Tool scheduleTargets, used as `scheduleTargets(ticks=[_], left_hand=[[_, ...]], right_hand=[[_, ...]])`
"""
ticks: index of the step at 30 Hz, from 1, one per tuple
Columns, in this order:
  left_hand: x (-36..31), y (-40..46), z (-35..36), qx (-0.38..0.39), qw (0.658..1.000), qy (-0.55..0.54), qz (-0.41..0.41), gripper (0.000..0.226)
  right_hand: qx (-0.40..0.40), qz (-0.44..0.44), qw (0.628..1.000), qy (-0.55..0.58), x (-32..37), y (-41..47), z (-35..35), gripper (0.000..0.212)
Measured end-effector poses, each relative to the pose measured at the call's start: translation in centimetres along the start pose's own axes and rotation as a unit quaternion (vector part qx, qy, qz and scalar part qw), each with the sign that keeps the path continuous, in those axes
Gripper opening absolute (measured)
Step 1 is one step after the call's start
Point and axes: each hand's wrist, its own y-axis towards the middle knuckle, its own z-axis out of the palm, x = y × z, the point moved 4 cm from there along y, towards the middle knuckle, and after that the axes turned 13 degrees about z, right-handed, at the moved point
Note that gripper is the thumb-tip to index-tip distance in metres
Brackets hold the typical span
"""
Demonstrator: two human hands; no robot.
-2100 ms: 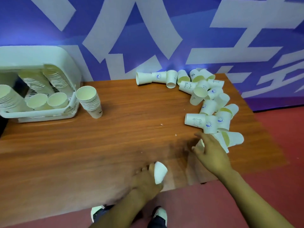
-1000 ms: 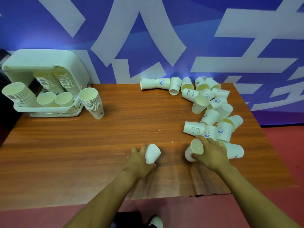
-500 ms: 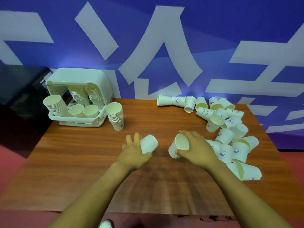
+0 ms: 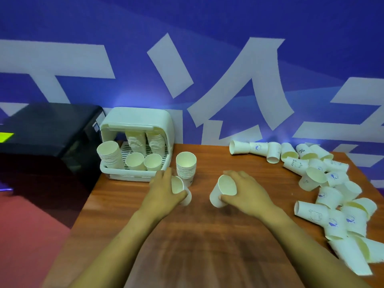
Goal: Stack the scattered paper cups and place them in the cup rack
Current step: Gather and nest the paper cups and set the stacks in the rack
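Cups filled both hands: the left hand point(image 4: 164, 196) curled round one paper cup point(image 4: 180, 189), the right hand point(image 4: 247, 194) round another cup point(image 4: 223, 191), each mouth tilted up. Just beyond the left hand stood a tall stack point(image 4: 186, 168) beside the white cup rack point(image 4: 137, 142) — itself holding more stacks. Loose cups point(image 4: 324, 183) lay tumbled along the right edge of the brown wood-grain tabletop point(image 4: 207, 246). Behind rose a blue wall point(image 4: 207, 69) with white lettering; a black box point(image 4: 49, 132) sat left, above red floor point(image 4: 31, 225).
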Motion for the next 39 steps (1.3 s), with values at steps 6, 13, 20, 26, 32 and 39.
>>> scheduleTargets(ticks=[6, 13, 20, 26, 32, 39], left_hand=[[6.9, 1.8, -6.2, -0.013, 1.0, 0.022, 0.004, 0.058], [12.6, 3.6, -11.2, -0.012, 0.998, 0.044, 0.033, 0.059], [15.0, 6.0, -12.9, -0.025, 0.999, 0.009, 0.018, 0.06], [16.1, 8.0, -15.1, -0.07, 0.997, 0.02, 0.006, 0.065], [16.2, 10.2, -14.0, -0.056, 0.993, 0.093, 0.052, 0.067], [18.3, 12.9, -10.7, 0.007, 0.989, 0.145, 0.04, 0.067]], right_hand=[[-0.014, -0.009, 1.0, 0.001, 9.2, 1.5, 2.7, 0.07], [0.002, 0.021, 1.0, 0.01, 16.6, 2.1, 5.7, 0.07], [0.005, 0.015, 1.0, -0.01, 20.1, 4.2, 5.8, 0.069], [0.008, 0.008, 1.0, 0.025, 21.9, 6.9, 6.8, 0.086], [-0.01, 0.013, 1.0, 0.009, 23.4, 10.1, 8.3, 0.081], [-0.018, -0.002, 0.998, -0.052, 24.2, 13.4, 9.6, 0.076]])
